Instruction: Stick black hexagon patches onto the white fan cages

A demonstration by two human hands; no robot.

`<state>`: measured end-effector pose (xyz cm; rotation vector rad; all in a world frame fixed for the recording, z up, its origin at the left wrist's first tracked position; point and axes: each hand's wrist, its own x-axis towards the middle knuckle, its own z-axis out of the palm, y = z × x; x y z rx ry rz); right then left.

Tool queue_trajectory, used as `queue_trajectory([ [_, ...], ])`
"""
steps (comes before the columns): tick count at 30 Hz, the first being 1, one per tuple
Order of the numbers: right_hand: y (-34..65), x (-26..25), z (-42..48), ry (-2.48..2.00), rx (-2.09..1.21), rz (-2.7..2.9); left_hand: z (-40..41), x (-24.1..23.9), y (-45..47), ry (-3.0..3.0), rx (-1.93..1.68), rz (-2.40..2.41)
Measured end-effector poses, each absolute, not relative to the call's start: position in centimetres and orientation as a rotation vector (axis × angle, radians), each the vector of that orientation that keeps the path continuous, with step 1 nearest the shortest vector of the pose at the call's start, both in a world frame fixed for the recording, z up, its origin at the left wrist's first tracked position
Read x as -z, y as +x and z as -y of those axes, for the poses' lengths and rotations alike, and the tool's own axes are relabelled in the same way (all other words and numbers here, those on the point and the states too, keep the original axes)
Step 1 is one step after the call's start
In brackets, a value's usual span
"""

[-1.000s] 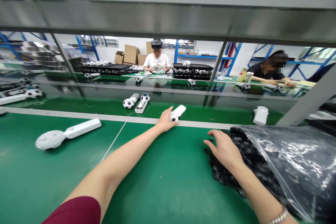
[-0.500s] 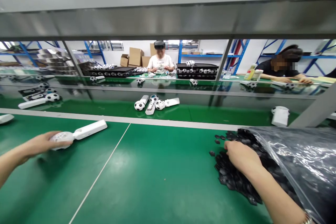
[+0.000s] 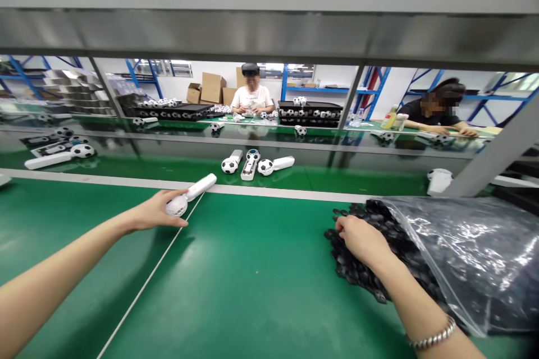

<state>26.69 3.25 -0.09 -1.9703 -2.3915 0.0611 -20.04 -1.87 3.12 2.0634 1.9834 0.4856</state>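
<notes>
My left hand (image 3: pixel 158 212) grips a white ball-headed handle (image 3: pixel 202 185) by its round end, thumb and fingers on either side. Its ball has no black patches that I can see, and the handle end points up and right, close to the rail. At the right, my right hand (image 3: pixel 362 241) reaches into a heap of small flat black pieces (image 3: pixel 356 275). Its fingertips are pinched together at the heap's left part; whatever lies between them is hidden. These pieces spill from the mouth of a clear plastic bag (image 3: pixel 475 252).
Beyond the grey rail (image 3: pixel 261 193), several soccer-ball-headed handles (image 3: pixel 283 164) lie on a green belt (image 3: pixel 328 179). A slanted post (image 3: pixel 488 146) rises at the right, below an overhead metal beam (image 3: pixel 252 33). Across the line sit two people (image 3: pixel 252 98), near black trays (image 3: pixel 311 112).
My left hand has carried the white ball-headed handle rightward and slightly up, towards the rail. My right hand stays at the black pieces. The view has shifted a little.
</notes>
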Motion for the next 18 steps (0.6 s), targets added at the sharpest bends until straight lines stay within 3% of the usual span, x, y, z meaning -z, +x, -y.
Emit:
queue_trajectory([
  [5,26.9,0.1,-3.3,-1.942,-0.130,2.372,1.1,-1.3,-16.0,2.261,-0.352,-2.086],
  [11,26.5,0.9,-3.7,-1.801,-0.235,2.350,1.4,-1.5,-7.6,2.743,-0.304,-1.602],
  [14,26.2,1.0,-3.7,-1.700,-0.294,2.331,0.1,-1.0,-3.3,2.805,-0.409,-1.418],
  [18,25.9,0.7,-3.7,-1.588,-0.323,2.274,-3.8,-0.5,0.2,2.677,-0.446,-1.528],
])
